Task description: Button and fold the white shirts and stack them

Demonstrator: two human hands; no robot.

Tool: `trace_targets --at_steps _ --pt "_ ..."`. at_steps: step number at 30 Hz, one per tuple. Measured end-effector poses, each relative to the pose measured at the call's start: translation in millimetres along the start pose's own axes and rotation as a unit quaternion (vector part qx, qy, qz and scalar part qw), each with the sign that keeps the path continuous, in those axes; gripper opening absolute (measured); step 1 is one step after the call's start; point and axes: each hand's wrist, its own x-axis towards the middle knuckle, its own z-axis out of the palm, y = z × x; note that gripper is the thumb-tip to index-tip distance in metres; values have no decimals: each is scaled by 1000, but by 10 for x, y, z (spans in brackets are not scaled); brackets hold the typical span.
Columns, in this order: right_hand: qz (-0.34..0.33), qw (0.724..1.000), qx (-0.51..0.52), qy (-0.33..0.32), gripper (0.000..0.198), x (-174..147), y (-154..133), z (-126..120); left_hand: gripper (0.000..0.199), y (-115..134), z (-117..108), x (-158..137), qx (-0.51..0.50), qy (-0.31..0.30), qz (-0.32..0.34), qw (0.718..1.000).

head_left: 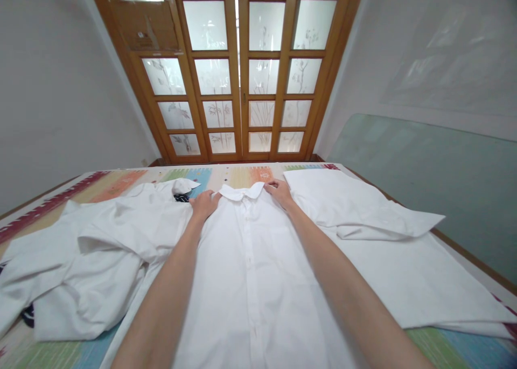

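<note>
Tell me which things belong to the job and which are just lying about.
In use:
white shirt
left grip and right grip, either side of its collar

Apparently just around:
crumpled white clothing, left
flat white cloth, right
patterned cover underneath
wooden doors beyond

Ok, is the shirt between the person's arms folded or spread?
Its body is spread: the white shirt lies front up, placket running down from the collar, left hand and right hand flanking it. Sleeves: cannot tell.

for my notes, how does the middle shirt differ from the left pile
The middle shirt lies mostly smooth; the left pile is crumpled. The middle shirt's button front runs straight down its centre; the left pile shows no such clear line. Both are mainly white.
</note>
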Motion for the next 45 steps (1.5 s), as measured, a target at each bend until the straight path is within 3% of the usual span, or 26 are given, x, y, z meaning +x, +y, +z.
trace_targets --at_steps 4,9,18,24,29,34,40,45 --pt "-41 998 44 8 16 -2 8 -7 29 -43 2 -31 -75 22 63 995" --pt "-64 998 17 2 16 5 20 -14 22 -51 -22 -43 -132 47 105 985" --pt "16 1000 17 4 17 3 20 18 27 -50 12 -1 -142 27 119 982" --pt "50 998 45 -9 28 23 7 17 29 -78 67 57 -126 -1 97 987" --pt "59 995 81 13 20 35 -27 2 25 -38 90 134 -74 -8 67 995" --pt "65 992 110 -2 38 -6 -35 -4 34 52 77 121 -134 -27 42 990" --pt "27 994 101 -15 32 -24 -14 -15 27 66 27 59 -256 29 46 965" --pt "-76 997 28 5 15 -18 -30 -16 33 92 0 25 -271 54 58 959"
